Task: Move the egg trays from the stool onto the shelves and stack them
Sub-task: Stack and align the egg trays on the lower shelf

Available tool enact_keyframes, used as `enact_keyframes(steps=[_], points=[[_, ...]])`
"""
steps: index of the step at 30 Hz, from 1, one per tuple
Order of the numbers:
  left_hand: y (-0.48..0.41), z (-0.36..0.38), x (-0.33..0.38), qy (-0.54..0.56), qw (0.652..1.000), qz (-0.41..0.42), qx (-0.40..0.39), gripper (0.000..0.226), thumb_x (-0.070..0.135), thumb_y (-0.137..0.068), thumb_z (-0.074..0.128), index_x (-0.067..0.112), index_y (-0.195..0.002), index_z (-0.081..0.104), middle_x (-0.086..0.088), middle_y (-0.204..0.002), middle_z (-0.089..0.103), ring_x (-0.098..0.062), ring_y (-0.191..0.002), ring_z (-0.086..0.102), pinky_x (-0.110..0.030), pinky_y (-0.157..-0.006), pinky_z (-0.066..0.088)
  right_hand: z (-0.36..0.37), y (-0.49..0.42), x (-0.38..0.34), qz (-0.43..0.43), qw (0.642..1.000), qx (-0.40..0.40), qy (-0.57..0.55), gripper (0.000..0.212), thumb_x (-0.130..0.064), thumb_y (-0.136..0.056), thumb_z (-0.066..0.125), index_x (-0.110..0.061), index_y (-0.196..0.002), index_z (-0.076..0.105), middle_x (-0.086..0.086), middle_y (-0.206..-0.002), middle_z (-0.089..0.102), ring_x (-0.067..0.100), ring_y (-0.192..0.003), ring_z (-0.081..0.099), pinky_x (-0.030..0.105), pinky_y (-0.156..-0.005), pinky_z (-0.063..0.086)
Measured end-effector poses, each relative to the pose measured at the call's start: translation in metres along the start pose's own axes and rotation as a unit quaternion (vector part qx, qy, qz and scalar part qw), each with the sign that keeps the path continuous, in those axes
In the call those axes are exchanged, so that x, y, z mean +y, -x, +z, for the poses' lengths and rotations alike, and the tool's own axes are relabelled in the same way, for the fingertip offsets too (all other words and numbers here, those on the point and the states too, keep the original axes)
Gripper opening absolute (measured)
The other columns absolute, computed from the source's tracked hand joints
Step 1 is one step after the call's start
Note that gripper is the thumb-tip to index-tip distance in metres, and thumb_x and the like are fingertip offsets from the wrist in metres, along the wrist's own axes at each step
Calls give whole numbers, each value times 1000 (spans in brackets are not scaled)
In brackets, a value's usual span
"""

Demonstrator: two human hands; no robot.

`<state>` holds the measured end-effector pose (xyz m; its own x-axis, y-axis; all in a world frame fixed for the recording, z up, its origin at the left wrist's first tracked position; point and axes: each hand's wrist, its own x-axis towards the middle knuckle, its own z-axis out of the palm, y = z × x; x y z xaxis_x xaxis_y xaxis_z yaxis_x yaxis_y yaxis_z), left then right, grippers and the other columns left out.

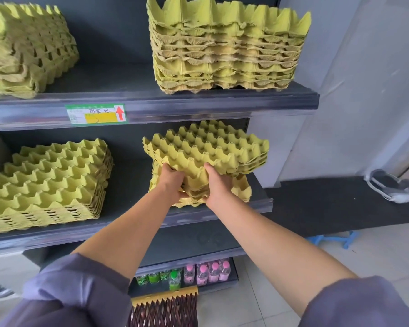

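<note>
Both hands are on a bundle of egg trays (pixel 206 147), a few yellow-green pulp trays nested together. The left hand (pixel 172 182) and right hand (pixel 216 182) sit side by side on its near edge, thumbs on top, fingers curled under and holding it firmly. The bundle is at the right end of the middle shelf (pixel 257 205), close to the front edge and tilted. It is over a low stack (pixel 242 187) of the same trays that lies on the shelf. Whether its far side touches that stack cannot be told.

A taller stack (pixel 50 180) stands at the left end of the same shelf, well apart from the hands. On the upper shelf (pixel 210 106) a high stack (pixel 227 48) stands at the right end and another stack (pixel 26 48) at the left. A price label (pixel 96 114) with a red arrow sits on that shelf's front edge. Small bottles (pixel 206 273) with pink and green caps line the lowest shelf
</note>
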<state>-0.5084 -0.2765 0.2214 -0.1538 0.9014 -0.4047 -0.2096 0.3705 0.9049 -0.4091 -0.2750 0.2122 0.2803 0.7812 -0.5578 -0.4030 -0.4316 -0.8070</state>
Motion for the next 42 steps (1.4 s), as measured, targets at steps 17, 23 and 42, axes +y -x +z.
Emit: enact_keyframes(steps=[17,23,42], points=[[-45,-41,1,2,994,16,104,51,22,-84,61,15,-131,45,-11,-120,58,-32,-111,55,-53,-99,44,-55,-71,-54,-231,894,153,352,74,-48,-90,56,-21,-149,21,16,-152,25,40,-134,33,48,-100,40],[-40,-46,-6,-51,994,57,73,57,-2,-85,53,15,-139,39,-7,-117,58,-30,-112,55,-50,-101,44,-56,-82,-62,-157,946,90,270,55,-30,-89,59,-14,-137,36,15,-131,52,33,-105,54,37,-81,45],[-47,-50,-11,-256,962,55,77,44,11,-94,43,17,-137,40,-7,-113,54,-25,-97,50,-37,-87,44,-77,-81,-32,-141,938,109,298,58,-38,-83,65,-11,-127,38,16,-130,48,38,-112,51,43,-88,48]])
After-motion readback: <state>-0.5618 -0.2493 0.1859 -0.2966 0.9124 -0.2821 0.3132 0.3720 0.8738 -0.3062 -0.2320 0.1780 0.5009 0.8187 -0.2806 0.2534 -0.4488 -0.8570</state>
